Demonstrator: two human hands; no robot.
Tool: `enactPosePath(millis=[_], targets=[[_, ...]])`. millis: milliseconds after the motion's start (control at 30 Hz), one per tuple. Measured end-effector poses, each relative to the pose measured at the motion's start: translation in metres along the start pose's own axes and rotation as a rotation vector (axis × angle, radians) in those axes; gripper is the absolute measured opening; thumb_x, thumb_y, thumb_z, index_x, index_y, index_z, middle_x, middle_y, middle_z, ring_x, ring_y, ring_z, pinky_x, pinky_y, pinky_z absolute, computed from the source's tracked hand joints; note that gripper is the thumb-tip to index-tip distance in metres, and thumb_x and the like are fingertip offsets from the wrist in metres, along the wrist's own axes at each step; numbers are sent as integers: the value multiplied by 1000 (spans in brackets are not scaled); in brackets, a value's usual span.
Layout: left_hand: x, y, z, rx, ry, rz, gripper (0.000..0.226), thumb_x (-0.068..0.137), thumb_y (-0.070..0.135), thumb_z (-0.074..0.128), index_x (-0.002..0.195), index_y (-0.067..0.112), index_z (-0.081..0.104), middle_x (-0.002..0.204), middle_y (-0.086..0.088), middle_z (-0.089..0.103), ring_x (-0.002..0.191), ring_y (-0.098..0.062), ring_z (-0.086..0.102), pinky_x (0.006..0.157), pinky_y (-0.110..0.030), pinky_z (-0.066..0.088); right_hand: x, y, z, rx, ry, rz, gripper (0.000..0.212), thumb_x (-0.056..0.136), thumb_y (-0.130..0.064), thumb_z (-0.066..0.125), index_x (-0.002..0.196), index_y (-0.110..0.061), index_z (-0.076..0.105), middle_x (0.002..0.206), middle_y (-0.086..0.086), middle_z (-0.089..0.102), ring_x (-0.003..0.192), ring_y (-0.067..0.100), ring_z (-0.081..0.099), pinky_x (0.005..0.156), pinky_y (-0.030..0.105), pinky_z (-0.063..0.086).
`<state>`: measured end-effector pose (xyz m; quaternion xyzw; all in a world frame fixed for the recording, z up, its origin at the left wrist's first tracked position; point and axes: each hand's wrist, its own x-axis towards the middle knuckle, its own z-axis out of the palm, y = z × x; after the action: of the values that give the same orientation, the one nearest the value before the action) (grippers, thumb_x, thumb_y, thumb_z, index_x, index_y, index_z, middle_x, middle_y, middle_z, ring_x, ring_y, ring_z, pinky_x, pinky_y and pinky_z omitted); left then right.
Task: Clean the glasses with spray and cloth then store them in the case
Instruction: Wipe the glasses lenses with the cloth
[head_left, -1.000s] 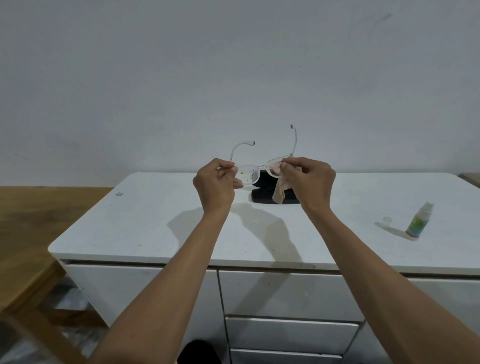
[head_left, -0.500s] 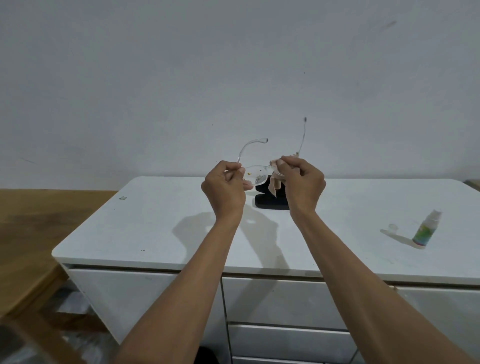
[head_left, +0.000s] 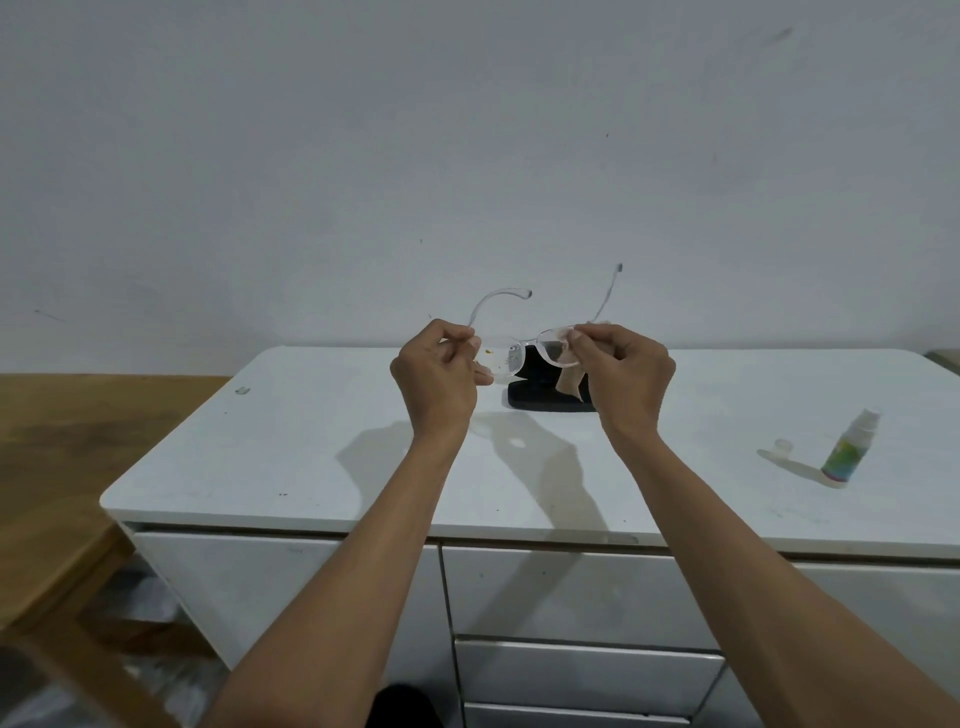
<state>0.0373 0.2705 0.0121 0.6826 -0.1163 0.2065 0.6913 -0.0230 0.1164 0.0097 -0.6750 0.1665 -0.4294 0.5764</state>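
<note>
Both hands are raised above the white cabinet top (head_left: 311, 467), each closed in a pinch on the glasses (head_left: 524, 349). The left hand (head_left: 436, 379) has thumb and fingers curled tight around the outer edge of one clear lens, by the hinge. The right hand (head_left: 626, 374) grips the other lens through a small tan cloth (head_left: 569, 382) — a corner of the cloth hangs down below the frame, and the fingers are folded over lens and cloth together. The glasses are clear-framed and held in the air between the two hands, lenses roughly level, both temple arms open and pointing up and away toward the wall (head_left: 467, 156). Just behind and below them, a black case (head_left: 545, 400) lies flat on the cabinet top, partly hidden by the lenses and cloth. Well off to the right, a small spray bottle (head_left: 847, 452) stands tilted on the surface with its clear cap (head_left: 782, 445) lying just beside it. Below the top's front edge are the white drawers (head_left: 571, 597) — to the left, a wooden table (head_left: 78, 441).
</note>
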Motion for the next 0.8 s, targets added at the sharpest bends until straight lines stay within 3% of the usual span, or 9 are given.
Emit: enactPosePath(millis=[67, 133, 233, 333, 433, 533, 633, 733, 800], targets=[[-2, 2, 3, -10, 0, 15, 8, 89, -6, 68, 82, -3, 66, 59, -12, 68, 42, -20, 65, 50, -30, 59, -2, -5, 8, 103, 63, 27, 7, 86, -6, 76, 85, -11, 80, 69, -10, 73, 61, -11, 65, 62, 2, 45], [-4, 3, 8, -24, 6, 18, 8, 89, -5, 68, 82, -3, 66, 60, -13, 68, 42, -21, 66, 51, -32, 60, -4, -11, 17, 228, 111, 95, 5, 85, -2, 77, 88, -6, 80, 77, -1, 74, 61, -10, 67, 59, 5, 51], [-7, 4, 14, -38, 31, 8, 7, 89, -4, 68, 83, -3, 65, 57, -14, 68, 44, -23, 68, 56, -38, 61, 0, -10, 29, 347, 144, 208, 13, 78, -8, 85, 75, -19, 81, 83, -3, 77, 87, 13, 76, 87, 38, 63], [-6, 3, 15, -65, 67, -30, 6, 89, -4, 68, 84, -1, 66, 55, -6, 69, 45, -25, 69, 59, -42, 62, 3, -9, 32, 348, 70, 243, 14, 74, -10, 88, 70, -19, 77, 78, -9, 76, 85, 19, 75, 94, 47, 60], [-1, 2, 11, -72, 83, -49, 7, 89, -5, 67, 83, 0, 66, 51, 4, 67, 45, -26, 69, 59, -44, 62, 5, -6, 25, 310, -86, 250, 8, 80, -3, 82, 78, -6, 75, 70, -5, 74, 71, 18, 72, 89, 47, 63], [2, 1, 7, -42, 81, -49, 7, 89, -5, 67, 84, 0, 67, 47, 7, 65, 44, -25, 68, 57, -41, 62, 2, -3, 14, 293, -279, 248, 9, 85, 6, 70, 85, 14, 67, 74, 25, 68, 67, 36, 65, 86, 48, 62], [1, -5, 1, -4, 58, -39, 7, 89, -2, 69, 83, 2, 67, 46, 4, 66, 44, -23, 68, 65, -43, 62, -2, -5, 0, 218, -435, 202, 8, 85, 8, 68, 78, 8, 71, 80, 46, 61, 65, 41, 65, 76, 41, 63], [1, -9, -4, 23, 24, -23, 8, 89, -1, 70, 83, 2, 67, 48, -4, 67, 44, -24, 69, 71, -49, 62, -2, -4, -9, 123, -431, 174, 19, 82, 4, 77, 65, -3, 71, 75, 38, 65, 59, 34, 67, 67, 36, 61], [-1, -8, -2, 28, 16, -13, 8, 89, -1, 70, 82, 2, 67, 52, -8, 69, 44, -24, 68, 64, -43, 62, -6, -1, -7, 108, -286, 175, 16, 79, 0, 79, 66, -4, 72, 73, 29, 72, 60, 33, 68, 66, 36, 60]])
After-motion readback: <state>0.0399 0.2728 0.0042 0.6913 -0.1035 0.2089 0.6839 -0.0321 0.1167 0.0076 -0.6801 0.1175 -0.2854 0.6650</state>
